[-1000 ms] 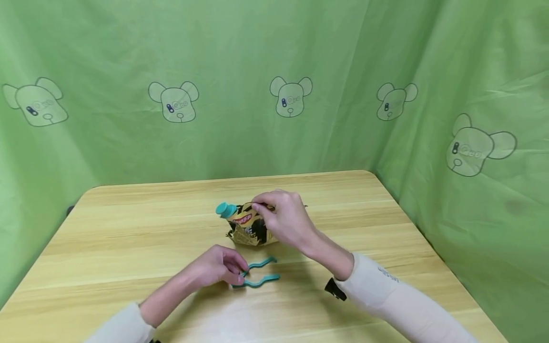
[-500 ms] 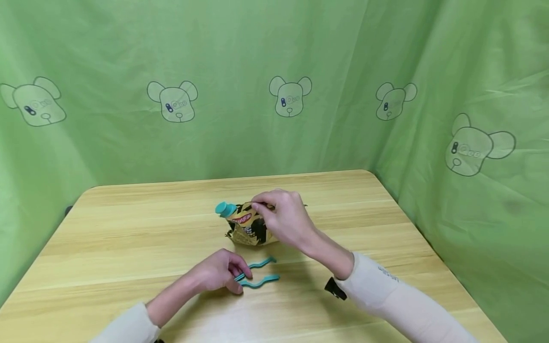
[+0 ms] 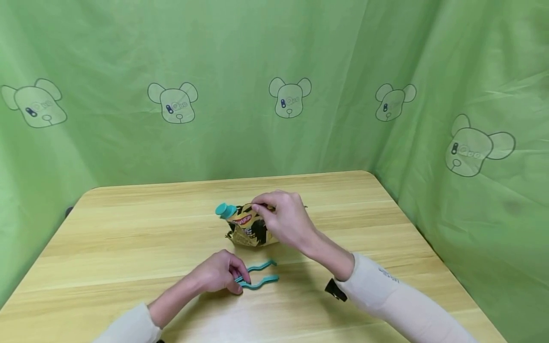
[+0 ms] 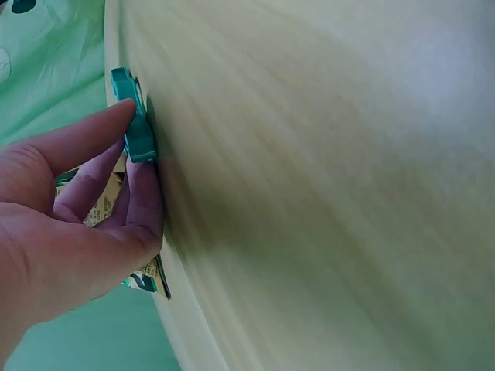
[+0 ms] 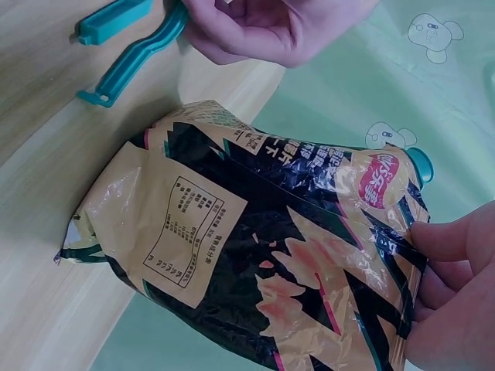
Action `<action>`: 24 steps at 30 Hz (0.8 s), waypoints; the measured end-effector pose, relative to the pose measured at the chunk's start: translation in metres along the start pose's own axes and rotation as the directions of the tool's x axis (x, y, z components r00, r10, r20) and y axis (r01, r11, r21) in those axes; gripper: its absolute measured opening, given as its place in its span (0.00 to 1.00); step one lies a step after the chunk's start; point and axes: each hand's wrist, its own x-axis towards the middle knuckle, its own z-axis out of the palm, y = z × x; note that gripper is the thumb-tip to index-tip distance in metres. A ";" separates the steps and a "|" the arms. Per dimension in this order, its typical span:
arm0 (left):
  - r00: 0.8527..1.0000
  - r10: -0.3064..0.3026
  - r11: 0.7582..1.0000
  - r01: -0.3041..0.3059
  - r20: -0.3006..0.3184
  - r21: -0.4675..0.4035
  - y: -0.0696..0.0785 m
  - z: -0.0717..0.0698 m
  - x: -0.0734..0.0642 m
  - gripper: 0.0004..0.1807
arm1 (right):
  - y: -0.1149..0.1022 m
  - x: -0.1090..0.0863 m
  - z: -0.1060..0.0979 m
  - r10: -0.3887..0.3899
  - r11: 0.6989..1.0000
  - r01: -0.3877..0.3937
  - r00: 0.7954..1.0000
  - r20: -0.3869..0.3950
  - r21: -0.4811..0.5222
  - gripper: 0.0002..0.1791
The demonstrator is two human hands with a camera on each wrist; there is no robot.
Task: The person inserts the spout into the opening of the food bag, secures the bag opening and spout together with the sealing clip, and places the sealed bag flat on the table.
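My left hand (image 3: 218,272) pinches one end of a teal bag clip (image 3: 259,285) low over the table, its two wavy arms spread apart and pointing right. In the left wrist view, thumb and fingers grip the clip (image 4: 140,141) from either side. Behind it lies a crumpled black-and-gold snack bag (image 3: 249,233). My right hand (image 3: 288,216) pinches the bag's upper edge between thumb and fingers. A teal round cap (image 3: 224,209) sticks out at the bag's left corner. The right wrist view shows the printed back of the bag (image 5: 255,224) and the thumb at its edge.
A light wood table (image 3: 141,228) with rounded far corners carries everything. Green curtains (image 3: 240,143) with bear-head outlines hang behind it and along the sides. The right forearm's white sleeve (image 3: 386,290) reaches across the table's right part.
My left hand has shifted slightly toward me and to the right, its fingers re-placed on the clip's end. The right hand and the bag stay where they were.
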 end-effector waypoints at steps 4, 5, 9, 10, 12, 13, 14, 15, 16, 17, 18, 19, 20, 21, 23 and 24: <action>1.000 0.006 0.999 -0.006 0.000 -0.038 -0.002 -0.002 0.000 0.12 | 0.000 0.000 0.000 -0.002 1.000 0.002 1.000 -0.001 -0.009 0.06; 1.000 0.010 0.999 -0.010 0.001 -0.047 -0.003 -0.003 0.000 0.12 | 0.000 0.000 0.001 -0.002 1.000 0.002 1.000 -0.001 -0.009 0.06; 1.000 0.015 0.997 -0.015 -0.002 -0.071 -0.003 -0.007 -0.003 0.12 | 0.000 0.001 0.001 0.002 1.000 -0.002 1.000 0.005 0.003 0.06; 1.000 0.015 0.997 -0.015 -0.003 -0.076 -0.003 -0.008 -0.004 0.11 | 0.000 0.001 0.001 0.004 1.000 -0.004 1.000 0.006 0.004 0.06; 1.000 0.011 0.996 -0.012 -0.009 -0.084 -0.003 -0.011 -0.007 0.11 | 0.000 0.001 0.001 0.009 1.000 -0.009 1.000 0.006 0.003 0.06; 1.000 0.008 0.996 -0.009 -0.012 -0.088 -0.003 -0.012 -0.008 0.11 | 0.000 0.001 0.001 0.010 1.000 -0.010 1.000 0.004 0.000 0.06; 1.000 0.003 0.996 -0.005 -0.016 -0.091 -0.003 -0.015 -0.010 0.11 | 0.000 0.001 0.001 0.014 1.000 -0.014 1.000 0.005 -0.001 0.06; 1.000 -0.003 0.996 0.001 -0.020 -0.093 -0.004 -0.017 -0.012 0.11 | 0.000 0.001 0.001 0.017 1.000 -0.017 1.000 0.005 -0.002 0.06; 1.000 -0.009 0.995 0.006 -0.024 -0.099 -0.004 -0.020 -0.014 0.11 | 0.000 0.001 0.001 0.017 1.000 -0.017 1.000 0.003 -0.003 0.06; 0.999 -0.016 0.995 0.013 -0.029 -0.101 -0.004 -0.023 -0.016 0.11 | 0.000 0.001 0.001 0.018 1.000 -0.018 1.000 0.003 -0.004 0.06; 0.999 -0.024 0.994 0.021 -0.032 -0.103 -0.004 -0.026 -0.018 0.11 | 0.000 0.002 0.001 0.018 1.000 -0.018 1.000 0.003 -0.003 0.06; 0.999 -0.029 0.994 0.026 -0.035 -0.103 -0.005 -0.030 -0.020 0.11 | 0.000 0.002 0.001 0.019 1.000 -0.019 1.000 0.003 -0.001 0.06; 0.999 -0.037 0.995 0.033 -0.038 -0.099 -0.005 -0.034 -0.023 0.11 | 0.000 0.002 0.001 0.020 1.000 -0.020 1.000 0.004 0.000 0.06; 0.998 -0.039 0.995 0.035 -0.040 -0.097 -0.006 -0.039 -0.025 0.11 | 0.000 0.002 0.001 0.019 1.000 -0.019 1.000 0.002 0.002 0.06; 0.997 -0.052 0.995 0.048 -0.050 -0.082 -0.007 -0.048 -0.030 0.11 | -0.001 0.002 0.002 0.017 1.000 -0.017 1.000 0.000 0.005 0.06; 0.997 -0.056 0.996 0.052 -0.057 -0.072 -0.007 -0.053 -0.032 0.11 | 0.000 0.002 0.002 0.016 1.000 -0.016 1.000 -0.003 0.008 0.06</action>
